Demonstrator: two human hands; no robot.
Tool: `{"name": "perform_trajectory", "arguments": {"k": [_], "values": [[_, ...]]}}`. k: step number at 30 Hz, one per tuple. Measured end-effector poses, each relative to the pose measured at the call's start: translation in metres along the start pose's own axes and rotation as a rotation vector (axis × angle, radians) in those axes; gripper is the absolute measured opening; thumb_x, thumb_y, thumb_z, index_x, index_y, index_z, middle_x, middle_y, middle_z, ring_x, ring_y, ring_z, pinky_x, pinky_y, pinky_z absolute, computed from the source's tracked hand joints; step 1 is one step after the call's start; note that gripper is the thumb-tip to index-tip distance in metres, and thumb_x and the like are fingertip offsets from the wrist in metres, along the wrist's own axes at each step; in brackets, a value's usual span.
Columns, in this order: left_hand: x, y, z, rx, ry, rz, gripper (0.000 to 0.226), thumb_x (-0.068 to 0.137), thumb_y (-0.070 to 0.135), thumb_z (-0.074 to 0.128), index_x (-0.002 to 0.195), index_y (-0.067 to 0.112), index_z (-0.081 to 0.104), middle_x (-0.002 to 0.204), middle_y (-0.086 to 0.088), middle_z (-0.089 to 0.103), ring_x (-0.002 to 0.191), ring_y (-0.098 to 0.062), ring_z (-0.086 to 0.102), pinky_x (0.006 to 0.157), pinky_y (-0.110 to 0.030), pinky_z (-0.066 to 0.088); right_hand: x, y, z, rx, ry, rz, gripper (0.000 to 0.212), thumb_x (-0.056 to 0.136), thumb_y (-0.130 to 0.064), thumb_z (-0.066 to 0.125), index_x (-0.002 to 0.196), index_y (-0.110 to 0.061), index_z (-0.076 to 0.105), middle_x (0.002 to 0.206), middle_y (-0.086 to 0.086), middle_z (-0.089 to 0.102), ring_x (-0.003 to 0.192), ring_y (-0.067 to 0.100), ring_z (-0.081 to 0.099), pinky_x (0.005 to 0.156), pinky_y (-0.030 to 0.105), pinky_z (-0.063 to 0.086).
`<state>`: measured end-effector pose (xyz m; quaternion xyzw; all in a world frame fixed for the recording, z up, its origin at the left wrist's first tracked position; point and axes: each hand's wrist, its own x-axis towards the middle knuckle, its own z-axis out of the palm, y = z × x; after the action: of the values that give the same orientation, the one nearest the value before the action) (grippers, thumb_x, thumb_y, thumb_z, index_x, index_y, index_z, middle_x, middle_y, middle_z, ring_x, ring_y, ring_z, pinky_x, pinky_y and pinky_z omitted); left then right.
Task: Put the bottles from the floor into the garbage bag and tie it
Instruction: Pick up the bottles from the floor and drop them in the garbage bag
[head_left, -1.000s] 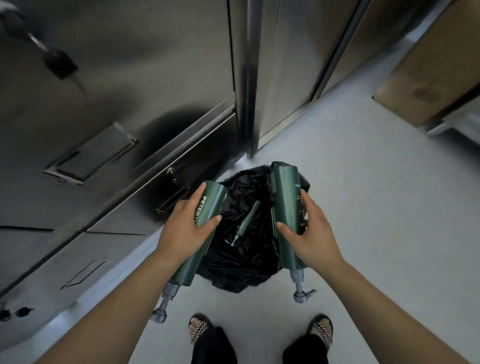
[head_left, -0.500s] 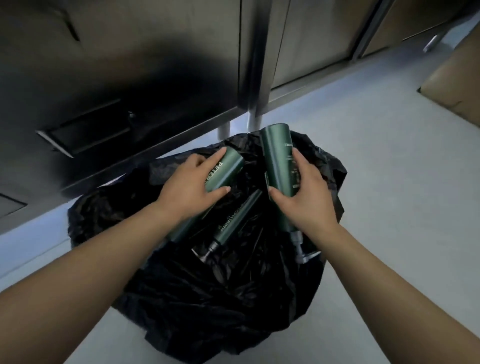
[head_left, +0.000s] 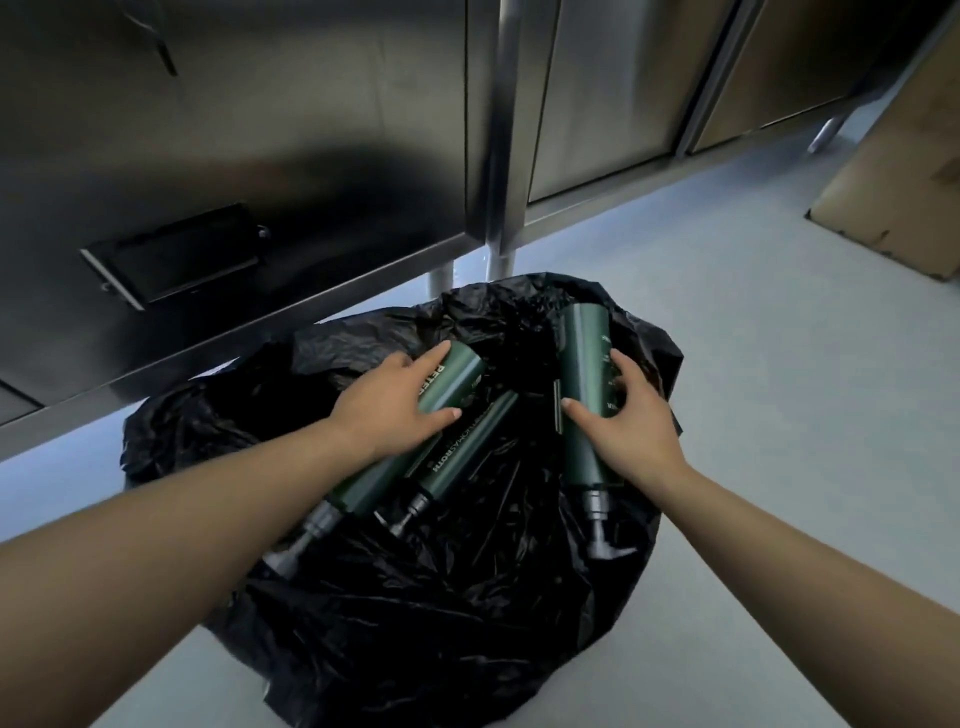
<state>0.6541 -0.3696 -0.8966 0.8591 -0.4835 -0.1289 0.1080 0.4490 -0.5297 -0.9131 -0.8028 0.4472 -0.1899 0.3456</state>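
Observation:
A black garbage bag (head_left: 441, 597) lies open on the pale floor in front of me. My left hand (head_left: 387, 408) grips a dark green pump bottle (head_left: 453, 376) that slants down into the bag, pump end toward me. My right hand (head_left: 631, 421) grips a second green pump bottle (head_left: 582, 353), held over the bag's right side with its pump at the near end. Between them a slimmer green bottle (head_left: 467, 449) with white lettering lies loose inside the bag.
Stainless steel cabinets (head_left: 260, 156) on short legs stand right behind the bag. A cardboard box (head_left: 898, 171) sits on the floor at the far right. Pale floor (head_left: 779, 389) stretches to the right of the bag.
My view and both hands have dropped close to the bag. Both held bottles have gone from above the bag down into its opening.

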Motion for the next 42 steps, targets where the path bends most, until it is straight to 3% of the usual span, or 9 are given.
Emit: {"name": "perform_trajectory", "arguments": {"k": [7, 11, 16, 20, 24, 29, 31, 38, 42], "values": [[0.001, -0.008, -0.001, -0.024, 0.032, -0.126, 0.084, 0.080, 0.060, 0.055, 0.147, 0.039, 0.008, 0.136, -0.012, 0.042, 0.118, -0.030, 0.049, 0.090, -0.037, 0.048, -0.027, -0.029, 0.035, 0.058, -0.155, -0.009, 0.089, 0.076, -0.053, 0.066, 0.146, -0.025, 0.019, 0.145, 0.004, 0.039, 0.129, 0.021, 0.041, 0.100, 0.030, 0.037], [-0.003, -0.020, -0.001, 0.007, 0.019, -0.102, 0.084, 0.080, 0.061, 0.054, 0.146, 0.041, 0.005, 0.141, -0.013, 0.038, 0.117, -0.030, 0.051, 0.090, -0.037, 0.049, -0.013, -0.027, 0.034, -0.250, -0.278, -0.140, 0.076, 0.086, -0.047, 0.057, 0.146, -0.016, 0.023, 0.149, 0.008, 0.031, 0.129, 0.024, 0.042, 0.101, 0.032, 0.038], [-0.014, -0.026, -0.002, -0.021, -0.019, -0.125, 0.084, 0.080, 0.059, 0.055, 0.146, 0.041, 0.006, 0.139, -0.014, 0.040, 0.116, -0.030, 0.052, 0.091, -0.037, 0.048, 0.014, -0.023, 0.000, -0.364, -0.102, -0.333, 0.067, 0.082, -0.042, 0.064, 0.139, -0.020, 0.038, 0.147, 0.004, 0.033, 0.135, 0.023, 0.033, 0.108, 0.036, 0.032], [-0.012, -0.022, 0.007, -0.046, -0.059, -0.093, 0.084, 0.081, 0.060, 0.055, 0.146, 0.041, 0.005, 0.140, -0.013, 0.039, 0.118, -0.028, 0.049, 0.090, -0.030, 0.045, 0.023, -0.003, -0.006, -0.535, -0.093, -0.123, 0.089, 0.077, -0.053, 0.065, 0.147, -0.031, 0.015, 0.157, 0.003, 0.004, 0.144, 0.029, 0.004, 0.108, 0.056, 0.026], [-0.001, -0.010, 0.008, -0.095, -0.048, -0.071, 0.084, 0.080, 0.058, 0.057, 0.146, 0.042, 0.008, 0.134, -0.011, 0.042, 0.114, -0.026, 0.051, 0.089, -0.030, 0.045, 0.026, 0.009, -0.006, -0.358, -0.112, -0.129, 0.082, 0.080, -0.036, 0.070, 0.146, -0.028, 0.022, 0.156, 0.008, 0.014, 0.137, 0.029, 0.028, 0.105, 0.038, 0.035], [0.008, 0.005, 0.018, -0.164, -0.032, -0.043, 0.085, 0.078, 0.058, 0.059, 0.146, 0.040, 0.011, 0.117, -0.008, 0.048, 0.104, -0.025, 0.053, 0.083, -0.029, 0.044, 0.027, 0.010, -0.013, -0.181, -0.077, -0.232, 0.056, 0.081, -0.021, 0.071, 0.132, -0.024, 0.049, 0.134, 0.000, 0.054, 0.106, 0.014, 0.058, 0.090, 0.013, 0.036], [0.011, 0.006, 0.023, -0.193, -0.036, -0.040, 0.084, 0.078, 0.058, 0.059, 0.146, 0.041, 0.012, 0.117, -0.007, 0.048, 0.103, -0.023, 0.053, 0.080, -0.026, 0.041, 0.028, 0.011, -0.018, -0.110, -0.051, -0.227, 0.046, 0.080, -0.020, 0.072, 0.123, -0.025, 0.058, 0.124, -0.004, 0.063, 0.089, 0.002, 0.060, 0.080, -0.002, 0.034], [0.014, 0.023, 0.035, -0.276, -0.020, -0.091, 0.085, 0.078, 0.060, 0.059, 0.146, 0.040, 0.012, 0.128, -0.010, 0.046, 0.113, -0.026, 0.051, 0.088, -0.028, 0.043, 0.037, 0.019, -0.045, 0.039, 0.101, -0.169, 0.031, 0.081, -0.020, 0.071, 0.112, -0.022, 0.067, 0.105, -0.002, 0.070, 0.091, 0.012, 0.064, 0.083, 0.015, 0.043], [0.018, 0.047, 0.051, -0.226, -0.071, -0.024, 0.086, 0.079, 0.057, 0.059, 0.146, 0.040, 0.008, 0.129, -0.009, 0.043, 0.110, -0.025, 0.051, 0.088, -0.032, 0.048, 0.042, 0.031, -0.056, 0.103, 0.181, -0.151, 0.028, 0.080, -0.018, 0.071, 0.108, -0.023, 0.068, 0.096, -0.008, 0.068, 0.086, 0.003, 0.061, 0.076, 0.000, 0.038]]}}
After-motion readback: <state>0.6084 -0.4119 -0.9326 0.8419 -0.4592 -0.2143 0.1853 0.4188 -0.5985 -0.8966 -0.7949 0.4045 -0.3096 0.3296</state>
